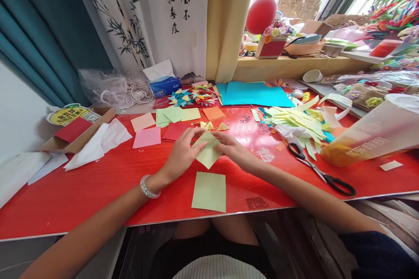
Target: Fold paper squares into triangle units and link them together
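Between my hands is a light green square of paper (208, 153), turned so a corner points toward me. My left hand (187, 148) grips its left corner, thumb on top. At the right corner, my right hand (231, 147) pinches the sheet, its fingertips partly hidden behind the paper. A second light green square (208, 192) lies flat on the red table (147, 196), nearer the front edge. Just beyond my fingers sit small folded yellow paper pieces (223, 126). Further off are an orange square (214, 113), a dark red square (173, 131) and a pink square (147, 137).
Black-handled scissors (314, 168) lie right of my right forearm. Behind them is a heap of yellow-green paper strips (297, 120), beside a tilted plastic cup (376, 133). Blue sheets (257, 93) and folded paper stars (183, 97) lie at the back. A cardboard tray (101, 117) stands left.
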The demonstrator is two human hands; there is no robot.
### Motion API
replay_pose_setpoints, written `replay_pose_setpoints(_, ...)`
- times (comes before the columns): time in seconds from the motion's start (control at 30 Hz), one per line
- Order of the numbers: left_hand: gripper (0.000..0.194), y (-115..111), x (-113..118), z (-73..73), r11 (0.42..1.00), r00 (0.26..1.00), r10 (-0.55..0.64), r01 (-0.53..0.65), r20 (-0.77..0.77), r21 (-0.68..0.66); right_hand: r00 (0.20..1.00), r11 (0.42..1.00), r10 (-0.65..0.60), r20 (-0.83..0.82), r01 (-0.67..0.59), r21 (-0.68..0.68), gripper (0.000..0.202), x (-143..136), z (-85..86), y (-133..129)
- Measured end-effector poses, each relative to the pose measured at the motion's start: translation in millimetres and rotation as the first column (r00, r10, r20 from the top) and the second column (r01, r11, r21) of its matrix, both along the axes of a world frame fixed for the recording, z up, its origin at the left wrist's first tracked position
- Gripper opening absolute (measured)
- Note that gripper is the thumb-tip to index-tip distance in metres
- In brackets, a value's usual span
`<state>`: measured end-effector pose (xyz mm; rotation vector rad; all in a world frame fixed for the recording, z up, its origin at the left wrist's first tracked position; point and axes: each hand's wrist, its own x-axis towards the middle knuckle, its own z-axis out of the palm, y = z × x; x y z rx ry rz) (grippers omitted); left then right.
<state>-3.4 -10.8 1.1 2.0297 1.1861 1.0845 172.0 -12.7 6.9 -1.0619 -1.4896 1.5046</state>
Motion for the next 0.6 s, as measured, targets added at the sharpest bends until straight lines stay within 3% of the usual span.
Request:
replay_pose_setpoints(0.07, 0.020, 1, -1, 3.0, 0.996, 1.000, 0.005, -0.002, 0.025, -0.094, 1.000, 0.999, -0.031, 0.001, 0.031, 0.005, 0.029, 4, 0.2, 5)
replay_pose_setpoints(0.27, 0.026, 2, 0, 5.1, 0.948, 0.953, 0.056, 0.043, 0.298, -0.316, 0.997, 0.998, -0.062, -0.052, 0.062, 0.003, 0.018, 9, 4.6, 13)
replay_pose_setpoints(0.4, 0.040, 1, 0, 4.8, 0.937, 0.945, 0.059, 0.059, 0.323, -0.344, 1.000, 0.999, -0.001, -0.012, 0.001, -0.037, 0.014, 10, 8.1, 13)
replay_pose_setpoints(0.6, 0.027, -4, -3, 8.0, 0.976, 0.977, 0.022, 0.025, 0.212, -0.217, 1.000, 1.000, 0.004, -0.011, -0.005, -0.024, 0.019, 13, 9.5, 14)
